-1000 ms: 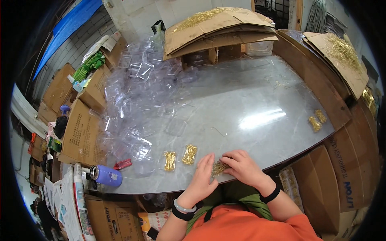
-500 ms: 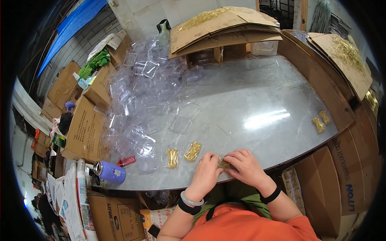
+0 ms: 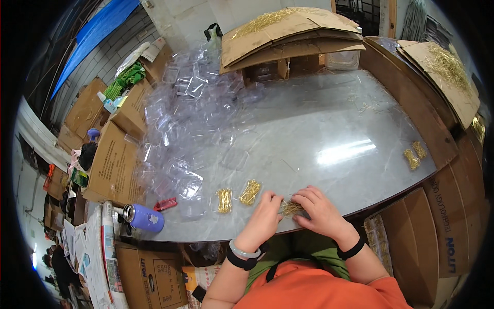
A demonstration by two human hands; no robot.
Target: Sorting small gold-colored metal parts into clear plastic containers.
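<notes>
Close to the near edge of the table, a small bundle of gold wire pieces [image 3: 291, 208] lies between my two hands. My left hand [image 3: 263, 217] has its fingers bent and pressed at the bundle's left end. From the other side my right hand [image 3: 320, 213] curls its fingers and thumb around the right end. The fingers cover part of the bundle. To the left sit two clear plastic boxes filled with gold wire pieces, one straight [image 3: 224, 201] and one tilted [image 3: 250, 192]. A single thin bent wire [image 3: 289, 165] rests beyond my hands.
Many empty clear plastic boxes [image 3: 193, 110] are heaped across the left side. A purple bottle [image 3: 146, 218] and a red tool [image 3: 165, 204] lie near the left edge. Two more gold bundles [image 3: 413, 157] sit far right. Cardboard [image 3: 293, 41] forms a shelf behind.
My hands have parted slightly, showing more of the gold wire bundle between them. The whole view has shifted a little; the boxes on the table stay put.
</notes>
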